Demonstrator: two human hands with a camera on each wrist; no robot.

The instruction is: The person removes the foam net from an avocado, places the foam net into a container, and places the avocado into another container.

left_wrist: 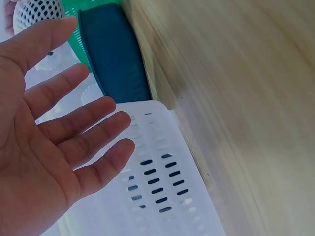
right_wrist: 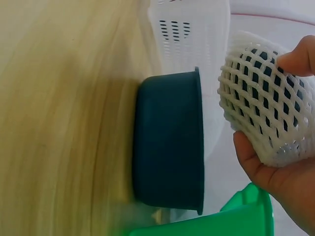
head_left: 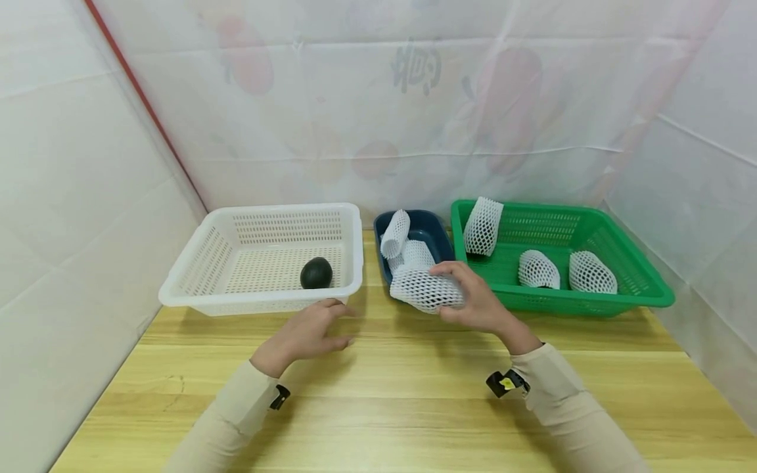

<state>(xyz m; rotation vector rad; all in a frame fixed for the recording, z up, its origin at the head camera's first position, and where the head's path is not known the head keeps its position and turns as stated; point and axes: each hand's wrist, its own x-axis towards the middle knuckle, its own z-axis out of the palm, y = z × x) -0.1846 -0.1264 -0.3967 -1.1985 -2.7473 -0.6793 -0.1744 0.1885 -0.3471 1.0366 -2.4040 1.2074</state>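
Note:
My right hand [head_left: 476, 302] grips a white foam net sleeve [head_left: 427, 290] between thumb and fingers, above the front of the small navy tub [head_left: 440, 240]. Something dark shows through the mesh in the right wrist view, where the sleeve [right_wrist: 268, 98] looks full and rounded. Near the front rim of the white basket [head_left: 260, 299], my left hand [head_left: 304, 332] hovers with its fingers spread and holds nothing. A dark avocado [head_left: 316, 272] lies inside that basket. Loose foam sleeves [head_left: 395, 234] lie in the tub.
At the right stands a green basket [head_left: 585, 301] with several netted fruits [head_left: 593, 272]; one sleeve [head_left: 483, 226] leans upright on its left wall. All containers stand on a wooden table [head_left: 378, 407] before a white sheet wall [head_left: 331, 118].

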